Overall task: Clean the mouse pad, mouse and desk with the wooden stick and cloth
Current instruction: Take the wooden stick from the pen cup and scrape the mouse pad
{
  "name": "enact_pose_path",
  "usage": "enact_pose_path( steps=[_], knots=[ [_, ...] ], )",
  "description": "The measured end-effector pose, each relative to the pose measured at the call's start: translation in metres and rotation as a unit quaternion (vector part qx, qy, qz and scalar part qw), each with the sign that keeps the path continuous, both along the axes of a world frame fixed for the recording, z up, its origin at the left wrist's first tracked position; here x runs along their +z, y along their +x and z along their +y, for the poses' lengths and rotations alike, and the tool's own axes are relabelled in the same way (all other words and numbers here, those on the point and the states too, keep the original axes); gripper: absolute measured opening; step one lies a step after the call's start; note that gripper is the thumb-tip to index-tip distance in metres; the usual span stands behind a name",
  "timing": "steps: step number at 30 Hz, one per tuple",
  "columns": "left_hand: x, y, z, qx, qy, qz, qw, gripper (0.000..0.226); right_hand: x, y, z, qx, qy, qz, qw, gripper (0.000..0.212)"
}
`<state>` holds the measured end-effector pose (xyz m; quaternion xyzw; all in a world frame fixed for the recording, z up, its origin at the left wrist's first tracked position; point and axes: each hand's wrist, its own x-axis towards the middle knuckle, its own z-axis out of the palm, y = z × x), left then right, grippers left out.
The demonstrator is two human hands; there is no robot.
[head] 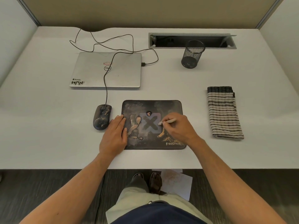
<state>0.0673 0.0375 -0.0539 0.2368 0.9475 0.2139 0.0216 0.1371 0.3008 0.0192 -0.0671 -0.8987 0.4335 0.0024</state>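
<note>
L hand (115, 135): my fingers flat, together, pressing dirty dark rectangular mouse pad (168, 107).
R hand (178, 126): my fingers pinch thin wooden stick (169, 121), tip on pad.

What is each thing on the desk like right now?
Mouse pad: flat, smeared with dirt.
Mouse: speckled with dirt, untouched.
Laptop: closed, cable plugged in.
Striped cloth: folded, unused.
Mesh pen cup: upright.
Wooden stick: pinched by right hand.
Left hand: flat, pressing pad.
</note>
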Motion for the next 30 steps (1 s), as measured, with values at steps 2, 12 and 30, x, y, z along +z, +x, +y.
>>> enact_pose_path(
  steps=[2, 12, 30],
  knots=[
    [0.000, 0.000, 0.000, 0.000, 0.000, 0.000, 1.000, 0.052, -0.005, 0.004, -0.003, 0.013, -0.001, -0.018, 1.000, 0.014],
    [-0.002, 0.000, 0.000, -0.002, 0.000, 0.009, 1.000, 0.051, 0.003, 0.044, 0.024, 0.029, 0.016, -0.039, 0.999, 0.024],
    [0.001, 0.001, 0.001, -0.002, 0.005, 0.010, 1.000, 0.050, 0.003, 0.065, 0.040, 0.035, 0.072, -0.067, 0.995, 0.013]
  ],
)
